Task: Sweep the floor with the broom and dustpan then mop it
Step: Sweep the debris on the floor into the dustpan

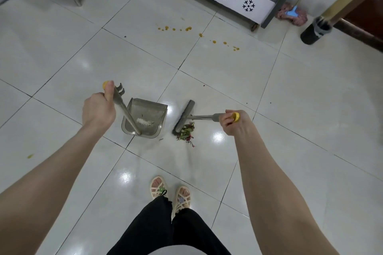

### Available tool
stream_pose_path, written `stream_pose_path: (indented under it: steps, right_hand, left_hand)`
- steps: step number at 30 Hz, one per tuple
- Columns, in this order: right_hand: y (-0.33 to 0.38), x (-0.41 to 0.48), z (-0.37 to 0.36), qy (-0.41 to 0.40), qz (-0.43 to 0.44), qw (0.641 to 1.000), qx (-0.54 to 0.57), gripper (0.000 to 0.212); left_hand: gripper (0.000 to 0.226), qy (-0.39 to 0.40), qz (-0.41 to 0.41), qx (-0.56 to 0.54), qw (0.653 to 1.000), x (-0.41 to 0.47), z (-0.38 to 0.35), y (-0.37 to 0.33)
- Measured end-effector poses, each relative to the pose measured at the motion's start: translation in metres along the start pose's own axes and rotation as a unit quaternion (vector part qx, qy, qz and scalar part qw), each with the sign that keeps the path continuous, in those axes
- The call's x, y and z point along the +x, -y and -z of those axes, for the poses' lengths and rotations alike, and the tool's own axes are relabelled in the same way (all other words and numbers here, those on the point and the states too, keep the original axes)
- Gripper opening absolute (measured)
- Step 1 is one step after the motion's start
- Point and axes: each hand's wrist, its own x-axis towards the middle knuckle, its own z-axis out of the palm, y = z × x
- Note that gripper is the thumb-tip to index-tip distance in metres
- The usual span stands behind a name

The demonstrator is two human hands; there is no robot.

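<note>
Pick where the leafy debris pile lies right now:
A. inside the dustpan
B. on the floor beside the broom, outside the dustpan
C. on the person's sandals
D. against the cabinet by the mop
B: the debris sits beside the broom, on the side away from the dustpan, which holds no leaves.

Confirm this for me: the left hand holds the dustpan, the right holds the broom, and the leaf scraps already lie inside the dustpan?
Not quite. In the head view the leaf scraps lie on the floor beside the broom, outside the dustpan. The rest holds.
</note>
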Motion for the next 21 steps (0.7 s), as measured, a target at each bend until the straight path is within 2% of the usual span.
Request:
stream_pose_path:
  steps: [1, 3, 8, 14, 21]
  right_hand:
    - [0.001, -0.002, 0.003, 0.0, -0.005, 1.0, -0.004, 0.02]
    - [-0.003, -0.003, 0.006, 0.008, -0.013, 1.0, -0.018, 0.019]
    - [-0.021, 0.003, 0.009, 0.038, -0.038, 0.998, -0.03, 0.024]
    - [-0.043, 0.011, 0.009, 0.049, -0.071, 0.994, -0.065, 0.021]
    - [-0.045, 0.016, 0.021, 0.001, -0.096, 0.982, -0.163, 0.019]
  left_hand:
    - [0.041, 0.0, -0.005, 0.004, 1.0, -0.003, 0.0, 0.003]
    - [0.04, -0.003, 0.004, -0.003, 1.0, -0.009, 0.001, 0.006]
    - [0.08, -0.017, 0.05, -0.063, 0.997, -0.023, 0.01, 0.001]
    - [0.078, -0.035, 0.052, -0.056, 0.996, -0.038, 0.014, 0.005]
    - [0.079, -0.035, 0.049, -0.056, 0.997, -0.054, 0.006, 0.009]
